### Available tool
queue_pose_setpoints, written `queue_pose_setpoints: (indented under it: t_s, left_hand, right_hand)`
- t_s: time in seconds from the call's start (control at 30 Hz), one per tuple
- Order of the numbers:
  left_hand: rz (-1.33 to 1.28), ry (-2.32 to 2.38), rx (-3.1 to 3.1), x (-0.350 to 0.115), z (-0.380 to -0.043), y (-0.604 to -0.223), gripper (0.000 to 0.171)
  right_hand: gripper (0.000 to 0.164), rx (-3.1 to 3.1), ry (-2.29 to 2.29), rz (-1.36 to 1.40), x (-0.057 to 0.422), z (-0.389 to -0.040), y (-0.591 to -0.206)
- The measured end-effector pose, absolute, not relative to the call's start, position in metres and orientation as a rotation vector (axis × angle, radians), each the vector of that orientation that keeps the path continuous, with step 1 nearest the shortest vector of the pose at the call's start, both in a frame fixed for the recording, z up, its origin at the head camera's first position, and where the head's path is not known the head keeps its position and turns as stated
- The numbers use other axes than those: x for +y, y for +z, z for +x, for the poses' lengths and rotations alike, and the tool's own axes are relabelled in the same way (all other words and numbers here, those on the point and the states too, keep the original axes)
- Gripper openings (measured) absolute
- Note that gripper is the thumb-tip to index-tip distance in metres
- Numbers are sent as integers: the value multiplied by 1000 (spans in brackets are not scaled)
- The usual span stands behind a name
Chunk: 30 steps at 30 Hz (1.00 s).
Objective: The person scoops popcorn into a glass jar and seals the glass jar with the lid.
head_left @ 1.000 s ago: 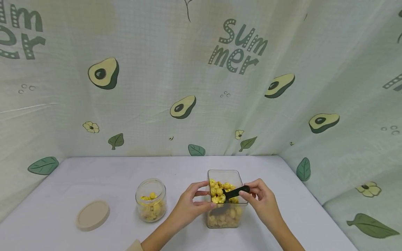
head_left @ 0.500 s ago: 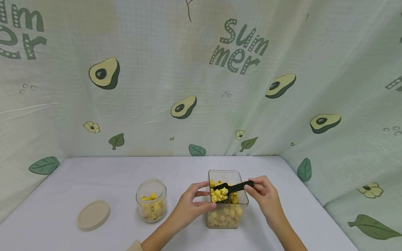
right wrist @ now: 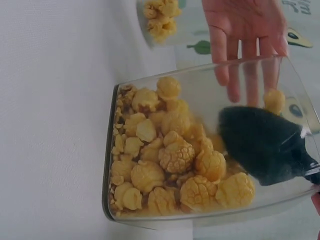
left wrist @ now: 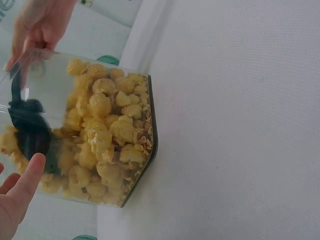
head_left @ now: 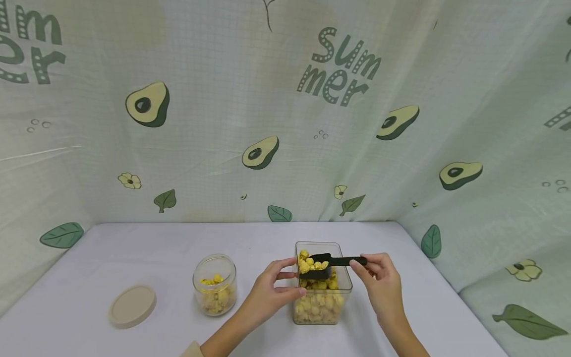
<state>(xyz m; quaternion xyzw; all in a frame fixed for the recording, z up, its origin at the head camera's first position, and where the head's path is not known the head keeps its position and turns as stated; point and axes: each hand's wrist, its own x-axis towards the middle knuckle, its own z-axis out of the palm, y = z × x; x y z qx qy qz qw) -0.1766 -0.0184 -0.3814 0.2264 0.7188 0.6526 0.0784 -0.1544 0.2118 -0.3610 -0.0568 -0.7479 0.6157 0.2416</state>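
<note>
A clear square container [head_left: 329, 246] holds yellow popcorn [head_left: 317, 307]. My right hand [head_left: 380, 285] pinches the handle of a black scoop [head_left: 343, 261], whose bowl lies inside the container's mouth with popcorn in it. Through the wall in the right wrist view, the scoop's bowl [right wrist: 260, 142] shows above most of the popcorn. My left hand [head_left: 273, 285] steadies the container's left side, with fairly straight fingers at the side wall and the thumb [left wrist: 34, 175] at the front corner.
Left of the container stands a round clear jar [head_left: 228, 267], uncovered and partly filled with popcorn. A flat round beige lid [head_left: 132, 306] lies farther left on the white table [head_left: 169, 253]. A printed curtain [head_left: 200, 109] hangs behind.
The scoop has come up out of the popcorn heap and levelled, its bowl now loaded. My right hand has moved slightly right. The left hand, container and jar have stayed put.
</note>
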Motion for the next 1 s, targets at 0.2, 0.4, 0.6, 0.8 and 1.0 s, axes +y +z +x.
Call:
queue_pose_setpoints:
  t_s: [0.2,0.4,0.6,0.8,1.0]
  left_hand:
    - [669,1960,2150,-18,-176,-381,62]
    - [671,1953,2161,-18,-176,-381,61]
    - [663,1963,2154,-17,-175,-381,60]
    - [652,1946,2166,-18,-175,-381,60]
    - [661,1943,2171,-18,-176,-381,61]
  right_hand:
    - [27,-2062,1591,-146,203,-160,-363]
    - [30,-2089,1709,-60,211,-167,-367]
    - [26,-2024,1882,-17,224,-172,-368]
    - [16,-1958,1999,-77,232,-172,-370]
    - [17,-1870,2139,-58,236,-171,-375]
